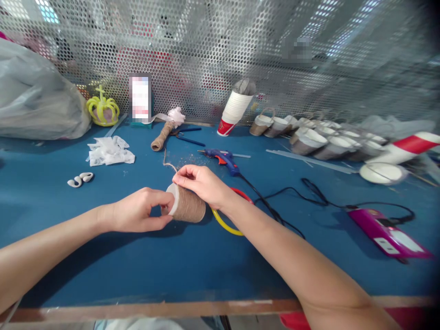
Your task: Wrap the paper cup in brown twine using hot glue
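A paper cup (189, 205) wrapped in brown twine lies on its side, its white rim facing left. My left hand (142, 211) grips it at the mouth, with some fingers inside the opening. At the upper rim, my right hand (197, 183) pinches the twine (168, 164), closed with fingertips together. From there the strand runs back towards a twine roll (162, 137). Just behind my right hand lies a blue glue gun (223, 159) with a red trigger, its nozzle pointing left. A red and yellow ring (228, 228) sits partly under my right forearm.
Blue-handled pliers (189, 135) and crumpled white material (110, 151) lie behind. Stacked cups (237, 105) lean near the mesh panel (192, 50). Several twine-wrapped cups (309, 140) stand back right. A black cord (261, 197) leads towards a purple power strip (388, 233). A grey bag (37, 96) fills the left.
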`<state>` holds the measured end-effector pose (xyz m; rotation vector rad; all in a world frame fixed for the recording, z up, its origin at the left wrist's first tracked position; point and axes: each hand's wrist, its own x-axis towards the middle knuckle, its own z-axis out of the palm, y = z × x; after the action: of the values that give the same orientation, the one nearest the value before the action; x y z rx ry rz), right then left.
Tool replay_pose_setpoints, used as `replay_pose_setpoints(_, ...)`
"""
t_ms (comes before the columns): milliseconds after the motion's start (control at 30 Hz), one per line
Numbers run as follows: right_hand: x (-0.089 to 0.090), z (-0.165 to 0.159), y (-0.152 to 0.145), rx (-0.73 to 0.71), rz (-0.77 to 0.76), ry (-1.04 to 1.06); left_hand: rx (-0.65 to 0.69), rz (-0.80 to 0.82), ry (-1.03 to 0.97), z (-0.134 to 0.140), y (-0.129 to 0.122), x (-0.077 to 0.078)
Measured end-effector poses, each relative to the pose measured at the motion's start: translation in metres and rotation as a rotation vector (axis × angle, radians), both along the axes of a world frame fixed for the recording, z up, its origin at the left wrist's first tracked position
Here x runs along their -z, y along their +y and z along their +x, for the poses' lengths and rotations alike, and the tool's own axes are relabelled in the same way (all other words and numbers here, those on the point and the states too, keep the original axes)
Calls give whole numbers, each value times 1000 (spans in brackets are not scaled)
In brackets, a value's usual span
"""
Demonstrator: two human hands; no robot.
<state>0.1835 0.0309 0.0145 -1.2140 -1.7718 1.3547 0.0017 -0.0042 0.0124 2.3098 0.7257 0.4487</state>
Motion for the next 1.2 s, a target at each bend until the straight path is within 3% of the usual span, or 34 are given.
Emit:
replay_pose_setpoints(233,1,1,-4,-10,36,-108,-15,17,21,-2,2,-2)
replay_pose_setpoints(500,9,-1,1,225,30,-81,-177,-136,-145,-6,10,-4)
replay_pose_setpoints(600,8,-1,0,259,90,-93,-184,-167,-203,-5,10,-4)
replay_pose_setpoints(767,4,-6,-12,239,374,-202,-252,-195,-156,4,1,-3)
replay_pose_setpoints(900,4,-14,-26,217,503,-276,-355,-220,-169,11,-4,0)
replay_pose_setpoints(1200,-2,-10,-26,110,539,-219,-372,-232,-214,9,-2,5)
